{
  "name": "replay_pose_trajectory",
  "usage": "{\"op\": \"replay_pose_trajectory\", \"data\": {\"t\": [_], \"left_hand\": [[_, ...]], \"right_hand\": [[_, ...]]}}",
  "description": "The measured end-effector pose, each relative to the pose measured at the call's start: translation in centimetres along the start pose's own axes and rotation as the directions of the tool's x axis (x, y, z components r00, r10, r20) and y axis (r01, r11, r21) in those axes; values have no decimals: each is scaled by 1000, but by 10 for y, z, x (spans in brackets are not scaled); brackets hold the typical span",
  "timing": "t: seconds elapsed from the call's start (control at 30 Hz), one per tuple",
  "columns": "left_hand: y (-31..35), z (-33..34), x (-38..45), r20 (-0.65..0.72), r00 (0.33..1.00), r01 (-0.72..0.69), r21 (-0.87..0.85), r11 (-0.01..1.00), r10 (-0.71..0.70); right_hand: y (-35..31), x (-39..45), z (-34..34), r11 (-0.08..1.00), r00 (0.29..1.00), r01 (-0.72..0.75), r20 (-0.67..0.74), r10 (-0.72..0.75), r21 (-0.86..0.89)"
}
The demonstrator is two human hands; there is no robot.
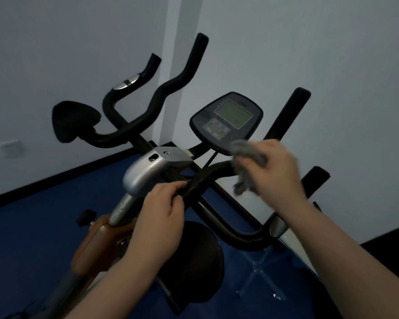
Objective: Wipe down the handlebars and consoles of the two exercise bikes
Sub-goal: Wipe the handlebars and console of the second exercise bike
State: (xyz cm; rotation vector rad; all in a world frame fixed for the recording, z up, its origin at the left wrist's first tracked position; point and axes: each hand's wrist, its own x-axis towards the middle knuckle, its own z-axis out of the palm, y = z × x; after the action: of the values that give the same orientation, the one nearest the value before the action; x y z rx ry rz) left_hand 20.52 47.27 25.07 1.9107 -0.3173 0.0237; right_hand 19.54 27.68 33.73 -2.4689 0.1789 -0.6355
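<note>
Right hand (279, 166) clenched on crumpled grey cloth (247, 157), frame centre-right, pressed on black curved handlebar (217, 171). Bar's long axis runs down-left toward left hand (161, 203), pinching bar's lower stretch. Dark oval console (226, 120) just above cloth, nearest right hand. Open room rightward.

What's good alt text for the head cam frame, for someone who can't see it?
Seen from above, the right hand presses a grey cloth against a black handlebar just below an exercise bike's console, while the left hand grips the same bar nearer the stem. A second set of black handlebars stands behind, against a pale wall above blue flooring.
</note>
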Motion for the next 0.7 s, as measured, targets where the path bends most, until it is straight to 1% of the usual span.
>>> {"op": "replay_pose_trajectory", "data": {"t": [0.03, 0.07, 0.1, 0.13, 0.17, 0.23, 0.3, 0.33, 0.37, 0.4, 0.43, 0.47, 0.5, 0.53, 0.57, 0.6, 0.63, 0.67, 0.7], "left_hand": [[-1, 1, -4, -16, 1000, 20, -24, 1000, -21], [-1, 2, -7, -29, 999, 38, -47, 998, -39], [-1, 3, -9, -40, 998, 53, -69, 996, -56], [-1, 3, -11, -55, 996, 63, -96, 993, -69], [-2, 4, -12, -71, 995, 68, -125, 990, -77], [-3, 5, -13, -90, 991, 83, -177, 981, -100], [-3, 5, -13, -95, 986, 108, -245, 963, -135], [-3, 5, -12, -100, 984, 116, -287, 951, -150], [-3, 5, -12, -105, 980, 125, -328, 936, -167], [-3, 5, -11, -105, 977, 134, -362, 923, -183], [-3, 5, -11, -102, 976, 139, -381, 914, -191], [-4, 4, -11, -95, 977, 142, -385, 912, -193], [-4, 5, -11, -91, 977, 144, -381, 913, -192], [-5, 5, -12, -94, 977, 144, -380, 914, -193], [-5, 5, -12, -101, 975, 144, -383, 913, -196], [-5, 6, -13, -111, 973, 144, -388, 910, -201], [-6, 7, -13, -120, 970, 148, -392, 908, -210], [-6, 8, -13, -131, 967, 153, -395, 906, -220], [-7, 8, -13, -141, 963, 155, -400, 903, -228]], "right_hand": [[2, 5, -5, 998, 991, -48, -127, 44, -30], [1, 6, 1, 993, 975, -95, -208, 80, -64], [-4, 4, 15, 987, 970, -119, -225, 93, -105], [-9, -3, 33, 982, 975, -106, -209, 72, -154], [-15, -11, 51, 979, 984, -63, -177, 28, -195], [-23, -26, 72, 981, 996, 14, -84, -30, -192], [-27, -30, 71, 992, 999, 35, 18, -33, -118], [-29, -29, 66, 995, 995, 46, 98, -38, -85], [-30, -29, 59, 997, 976, 65, 211, -53, -51], [-31, -28, 53, 996, 930, 94, 357, -85, -8], [-33, -28, 45, 991, 855, 126, 503, -127, 36], [-32, -27, 35, 987, 794, 144, 586, -162, 78], [-28, -24, 24, 984, 792, 144, 584, -180, 108], [-22, -18, 15, 985, 850, 111, 501, -163, 133], [-16, -13, 9, 986, 929, 50, 355, -104, 156], [-12, -10, 7, 981, 979, -26, 205, -14, 191], [-12, -11, 12, 972, 992, -89, 108, 67, 220], [-14, -16, 23, 970, 992, -119, 67, 108, 210], [-18, -23, 37, 980, 992, -120, 66, 111, 158]]}}
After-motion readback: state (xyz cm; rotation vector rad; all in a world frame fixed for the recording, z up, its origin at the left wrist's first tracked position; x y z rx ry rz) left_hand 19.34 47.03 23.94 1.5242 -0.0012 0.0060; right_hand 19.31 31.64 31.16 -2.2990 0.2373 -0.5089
